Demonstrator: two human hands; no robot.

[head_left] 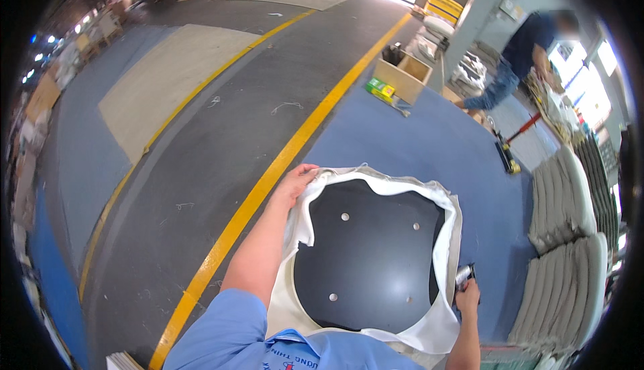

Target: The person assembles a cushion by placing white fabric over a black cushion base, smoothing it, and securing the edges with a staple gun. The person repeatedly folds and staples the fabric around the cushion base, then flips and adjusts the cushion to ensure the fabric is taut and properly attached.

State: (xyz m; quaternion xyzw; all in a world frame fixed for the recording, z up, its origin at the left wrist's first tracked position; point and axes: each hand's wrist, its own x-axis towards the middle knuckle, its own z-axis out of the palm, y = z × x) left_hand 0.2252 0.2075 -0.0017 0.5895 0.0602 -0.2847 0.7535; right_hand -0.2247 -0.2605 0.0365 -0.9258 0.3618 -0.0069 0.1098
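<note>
Left hand (296, 183): at the far left corner of the work, fingers curled over the edge of a white fabric cover (435, 324), closed on it in a light grip; thumb position unclear from where I stand. Right hand (469, 296): closed around a silver-and-black hand tool (463, 274), held just beside the right edge of the cover; its exact kind I cannot tell.

Cover frames a black panel (372, 256), smooth, four small round spots on its face, one towards each corner. Panel sits directly before the person's chest, cover edge ruffled and uneven all round.

Surroundings: blue surface (396, 135) beyond the panel; on it, an open wooden box (408, 78) with a green-and-yellow carton (380, 89) beside it. To the right, grey cushions (562, 202) in two stacks. Farther off on the right, a co-worker (526, 48) leans forward
</note>
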